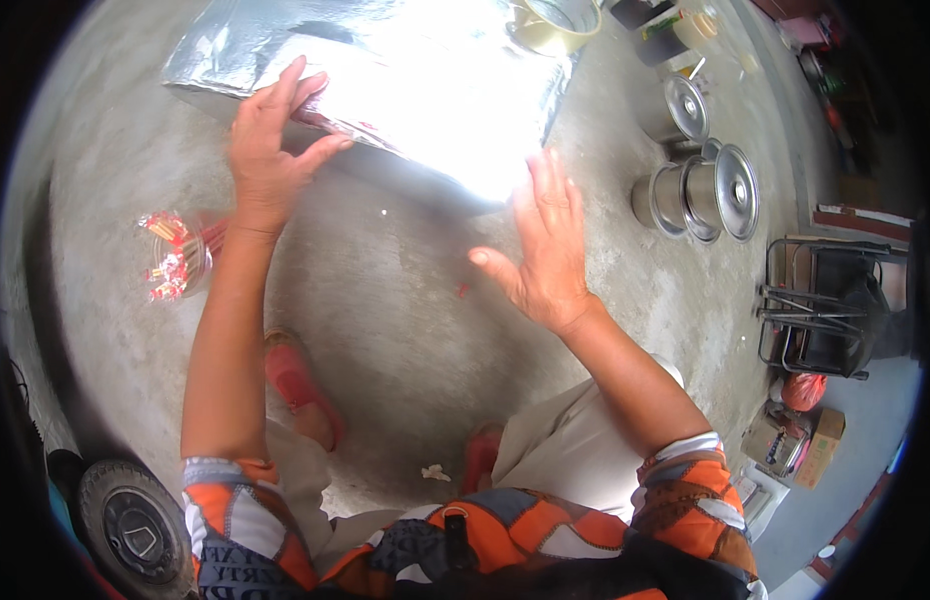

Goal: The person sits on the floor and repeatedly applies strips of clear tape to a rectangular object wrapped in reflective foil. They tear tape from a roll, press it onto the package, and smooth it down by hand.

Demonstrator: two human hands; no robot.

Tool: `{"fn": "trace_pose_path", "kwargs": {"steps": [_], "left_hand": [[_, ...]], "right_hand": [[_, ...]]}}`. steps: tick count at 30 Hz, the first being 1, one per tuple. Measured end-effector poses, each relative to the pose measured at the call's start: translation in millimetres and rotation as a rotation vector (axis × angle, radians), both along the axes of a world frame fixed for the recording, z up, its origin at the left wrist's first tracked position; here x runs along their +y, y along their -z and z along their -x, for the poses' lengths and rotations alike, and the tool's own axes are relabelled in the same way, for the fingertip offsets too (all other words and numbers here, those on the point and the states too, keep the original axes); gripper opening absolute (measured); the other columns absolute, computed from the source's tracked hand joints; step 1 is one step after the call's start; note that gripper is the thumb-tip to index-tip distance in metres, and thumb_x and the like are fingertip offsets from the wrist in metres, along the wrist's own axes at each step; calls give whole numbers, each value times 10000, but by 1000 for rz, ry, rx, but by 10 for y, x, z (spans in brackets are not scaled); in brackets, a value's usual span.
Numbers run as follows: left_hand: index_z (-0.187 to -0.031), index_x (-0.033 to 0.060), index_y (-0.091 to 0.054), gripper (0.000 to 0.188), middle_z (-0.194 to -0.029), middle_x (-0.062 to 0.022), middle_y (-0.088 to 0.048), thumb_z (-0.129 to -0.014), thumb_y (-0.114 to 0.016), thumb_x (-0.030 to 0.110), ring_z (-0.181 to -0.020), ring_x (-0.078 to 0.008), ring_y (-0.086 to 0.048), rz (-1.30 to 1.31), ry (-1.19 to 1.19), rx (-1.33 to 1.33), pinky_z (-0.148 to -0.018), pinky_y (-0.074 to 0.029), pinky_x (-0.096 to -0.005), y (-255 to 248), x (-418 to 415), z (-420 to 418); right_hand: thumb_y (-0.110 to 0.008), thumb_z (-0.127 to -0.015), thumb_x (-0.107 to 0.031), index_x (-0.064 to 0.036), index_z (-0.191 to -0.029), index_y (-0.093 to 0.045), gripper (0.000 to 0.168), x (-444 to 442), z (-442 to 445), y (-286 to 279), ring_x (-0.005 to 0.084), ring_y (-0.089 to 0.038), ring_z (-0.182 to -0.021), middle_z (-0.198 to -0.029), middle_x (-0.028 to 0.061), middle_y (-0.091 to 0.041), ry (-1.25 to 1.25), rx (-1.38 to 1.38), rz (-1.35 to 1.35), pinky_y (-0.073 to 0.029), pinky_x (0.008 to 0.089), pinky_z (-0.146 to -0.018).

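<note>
In front of me stands a box-like block covered in shiny silver foil (243,49), its top washed out by glare. My left hand (273,146) rests at its near edge, fingers spread on the foil, the thumb along the rim. A small reddish crumpled patch shows beside those fingers. My right hand (547,240) is at the near right corner, palm flat and thumb held apart. Its fingertips touch or nearly touch the foil; glare hides which. Neither hand grips anything. A wide roll of clear tape (558,26) lies on the foil's far right part.
Metal pots with lids (693,195) stand on the concrete floor (390,315) to the right. A clear jar of red-wrapped sticks (181,255) is at left. Bottles (675,37), folded black chairs (825,307), a cardboard box (819,448) and a wheel (138,525) are farther out.
</note>
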State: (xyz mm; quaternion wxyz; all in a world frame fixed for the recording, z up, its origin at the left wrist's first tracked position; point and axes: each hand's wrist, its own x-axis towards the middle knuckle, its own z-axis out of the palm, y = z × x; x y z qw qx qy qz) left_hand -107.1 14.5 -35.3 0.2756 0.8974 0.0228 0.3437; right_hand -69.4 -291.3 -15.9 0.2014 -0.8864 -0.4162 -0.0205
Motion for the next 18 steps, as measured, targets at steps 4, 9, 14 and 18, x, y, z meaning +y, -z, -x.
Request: {"fn": "trace_pose_path", "kwargs": {"steps": [4, 9, 14, 18], "left_hand": [[-1369, 145, -512, 813, -1151, -30, -666, -635, -850, 238, -1086, -136, -570, 173, 28, 49, -969, -405, -312, -49, -3, 27], [-1356, 162, -530, 798, -1140, -8, -672, -637, -841, 308, -1068, -143, -562, 122, -11, 45, -987, -375, -334, -55, 9, 9], [-1331, 177, -549, 830, -1160, -3, -645, -590, -835, 417, -1116, -192, -518, 41, -63, 97, -1029, -318, -389, -137, -67, 4], [-1278, 171, -576, 802, -1181, -3, -608, -568, -817, 456, -1169, -234, -475, -67, -106, 73, -1044, -290, -418, -135, -146, -46]], "right_hand": [[-584, -886, -491, 18, -1429, -309, 794, 145, -62, -55, 426, -169, -1425, -1525, 239, -221, 12, -6, -22, -143, 562, -1120], [-649, -860, -369, 26, -1421, -317, 762, 278, -148, 1, 418, -206, -1413, -1496, 251, -279, 119, 10, -117, -144, 571, -1122], [-654, -844, -304, 19, -1447, -286, 777, 369, -261, 52, 407, -205, -1420, -1505, 249, -267, 142, -32, -149, -164, 540, -1129], [-654, -844, -289, 20, -1441, -302, 759, 408, -312, 65, 406, -234, -1411, -1495, 247, -292, 131, -87, -197, -189, 513, -1132]]}}
